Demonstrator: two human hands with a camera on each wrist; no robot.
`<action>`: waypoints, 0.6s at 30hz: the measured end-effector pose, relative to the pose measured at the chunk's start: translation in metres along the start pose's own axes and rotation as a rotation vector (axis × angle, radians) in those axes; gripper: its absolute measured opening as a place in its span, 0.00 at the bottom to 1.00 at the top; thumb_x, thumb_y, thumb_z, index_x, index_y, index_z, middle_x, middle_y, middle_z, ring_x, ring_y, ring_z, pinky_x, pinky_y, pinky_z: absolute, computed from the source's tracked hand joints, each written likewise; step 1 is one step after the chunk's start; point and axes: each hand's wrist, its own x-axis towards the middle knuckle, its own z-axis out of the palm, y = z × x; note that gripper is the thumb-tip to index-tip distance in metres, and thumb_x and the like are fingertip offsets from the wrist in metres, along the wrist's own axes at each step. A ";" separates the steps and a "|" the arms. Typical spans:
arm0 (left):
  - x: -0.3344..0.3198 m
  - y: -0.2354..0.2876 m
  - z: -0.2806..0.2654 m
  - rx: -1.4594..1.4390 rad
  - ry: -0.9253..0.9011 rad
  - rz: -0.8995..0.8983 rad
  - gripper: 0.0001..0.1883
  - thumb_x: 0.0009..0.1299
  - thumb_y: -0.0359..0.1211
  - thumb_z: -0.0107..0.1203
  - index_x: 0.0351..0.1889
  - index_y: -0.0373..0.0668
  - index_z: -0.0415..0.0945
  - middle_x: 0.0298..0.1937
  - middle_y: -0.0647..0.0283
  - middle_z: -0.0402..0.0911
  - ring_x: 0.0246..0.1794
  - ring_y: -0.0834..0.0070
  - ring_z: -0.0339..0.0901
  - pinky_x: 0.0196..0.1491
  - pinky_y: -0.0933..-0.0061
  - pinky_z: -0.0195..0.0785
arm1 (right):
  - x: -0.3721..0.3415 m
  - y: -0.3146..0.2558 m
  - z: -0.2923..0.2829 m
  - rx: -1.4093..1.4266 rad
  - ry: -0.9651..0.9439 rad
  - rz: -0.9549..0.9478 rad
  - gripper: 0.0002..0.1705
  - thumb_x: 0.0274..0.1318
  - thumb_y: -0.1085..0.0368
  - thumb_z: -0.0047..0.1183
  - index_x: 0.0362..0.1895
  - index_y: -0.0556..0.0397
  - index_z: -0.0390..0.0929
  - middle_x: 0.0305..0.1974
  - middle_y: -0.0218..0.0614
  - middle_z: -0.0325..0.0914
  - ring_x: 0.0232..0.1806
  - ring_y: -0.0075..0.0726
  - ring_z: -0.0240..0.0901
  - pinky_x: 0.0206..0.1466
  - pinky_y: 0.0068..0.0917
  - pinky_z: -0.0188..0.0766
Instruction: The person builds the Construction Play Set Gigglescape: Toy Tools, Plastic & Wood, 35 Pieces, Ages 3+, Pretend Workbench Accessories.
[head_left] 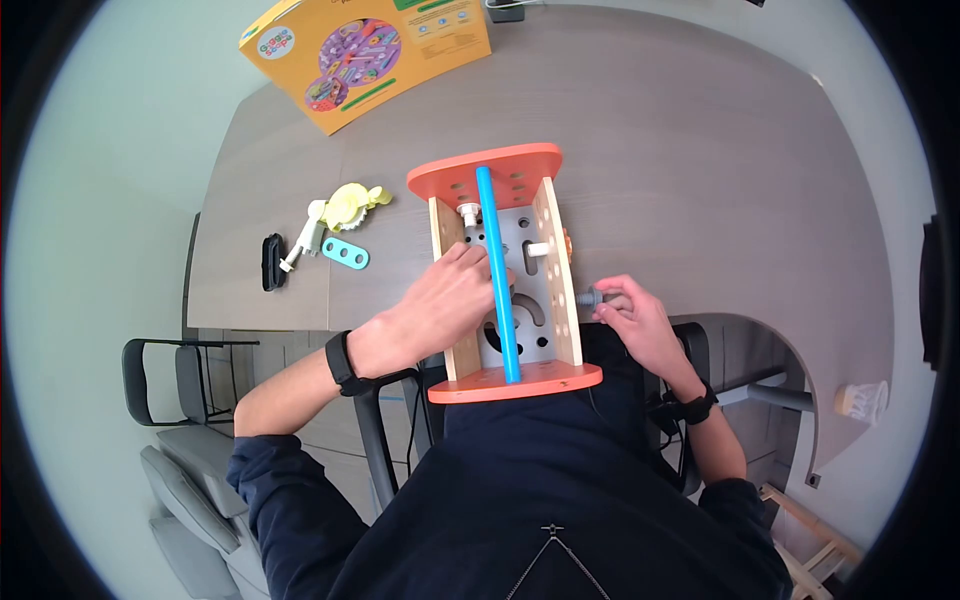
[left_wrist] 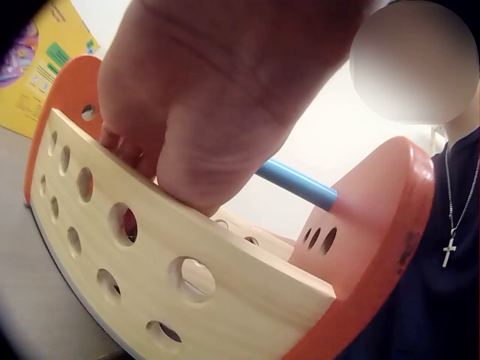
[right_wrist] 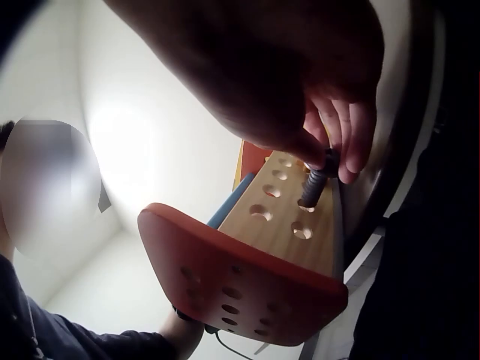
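Observation:
A toy toolbox with orange end panels (head_left: 515, 384), pale wooden sides (left_wrist: 150, 247) and a blue rod handle (head_left: 498, 270) sits at the table's front edge, against the person's lap. My right hand (head_left: 638, 318) pinches a grey toy bolt (right_wrist: 318, 186) by its head, outside the right side panel (right_wrist: 281, 232). The bolt's threaded end is at one of the panel's holes. My left hand (head_left: 450, 295) reaches over the left side into the box, under the blue handle. Its fingertips are mostly hidden, and I cannot tell whether they hold anything.
White pegs (head_left: 469, 213) sit inside the box, and an orange piece (head_left: 568, 245) is outside its right panel. Left on the table lie a yellow toy piece (head_left: 348, 207), a teal three-hole strip (head_left: 346, 253) and a black case (head_left: 273, 262). A yellow carton (head_left: 370, 60) stands behind.

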 end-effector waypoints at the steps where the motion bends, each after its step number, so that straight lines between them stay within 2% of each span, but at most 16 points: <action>1: 0.002 0.000 0.001 -0.015 -0.020 -0.007 0.13 0.70 0.28 0.63 0.52 0.39 0.78 0.46 0.57 0.80 0.51 0.59 0.79 0.54 0.57 0.70 | 0.000 0.000 0.000 0.016 -0.013 -0.003 0.17 0.76 0.72 0.56 0.64 0.60 0.75 0.45 0.43 0.88 0.49 0.32 0.88 0.52 0.29 0.82; 3: 0.007 -0.002 0.002 -0.044 -0.059 -0.024 0.11 0.70 0.29 0.63 0.47 0.39 0.76 0.45 0.56 0.79 0.50 0.57 0.78 0.53 0.56 0.71 | 0.002 0.002 0.000 0.056 -0.019 -0.004 0.17 0.76 0.72 0.56 0.64 0.60 0.75 0.45 0.43 0.88 0.50 0.32 0.88 0.52 0.29 0.81; 11: 0.022 0.002 0.006 -0.086 -0.023 -0.021 0.11 0.74 0.31 0.62 0.49 0.39 0.74 0.40 0.55 0.77 0.45 0.55 0.79 0.50 0.55 0.74 | 0.011 0.029 0.001 0.204 -0.077 -0.010 0.15 0.75 0.74 0.56 0.61 0.59 0.75 0.45 0.43 0.90 0.51 0.29 0.88 0.54 0.26 0.80; 15: 0.024 0.006 0.007 -0.303 -0.021 -0.013 0.12 0.75 0.31 0.62 0.52 0.38 0.74 0.40 0.53 0.79 0.45 0.53 0.80 0.50 0.53 0.75 | 0.011 0.026 0.004 0.240 -0.085 0.008 0.15 0.74 0.75 0.57 0.60 0.59 0.75 0.46 0.43 0.89 0.52 0.27 0.87 0.55 0.26 0.80; 18: 0.026 0.011 0.008 -0.430 -0.094 -0.075 0.14 0.76 0.31 0.63 0.54 0.37 0.73 0.43 0.50 0.81 0.47 0.52 0.81 0.50 0.51 0.76 | 0.011 0.028 0.006 0.254 -0.085 0.011 0.15 0.73 0.75 0.57 0.60 0.59 0.75 0.47 0.42 0.89 0.52 0.27 0.87 0.55 0.26 0.80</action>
